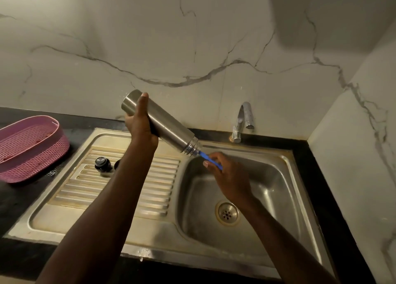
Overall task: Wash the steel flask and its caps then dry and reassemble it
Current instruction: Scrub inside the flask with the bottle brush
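The left hand (140, 123) curls its fingers round the flask (162, 123), a smooth brushed-steel cylinder held above the sink (285, 176). Its long axis slopes down to the right, threaded mouth lowest. The right hand (227, 176) pinches a thin blue handle (211, 160) entering the mouth. A dark round cap (102, 164) sits on the ribbed drainboard (120, 189), near a pink woven-look basket (32, 148) on the black counter (12, 200).

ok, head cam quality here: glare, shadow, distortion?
Head view: dim warm light; soft glare on the tilted cylindrical steel flask and the stainless sink basin; wide-angle bending at the black counter edge; broad shadow top right on the marble wall; the small black cap slightly soft.
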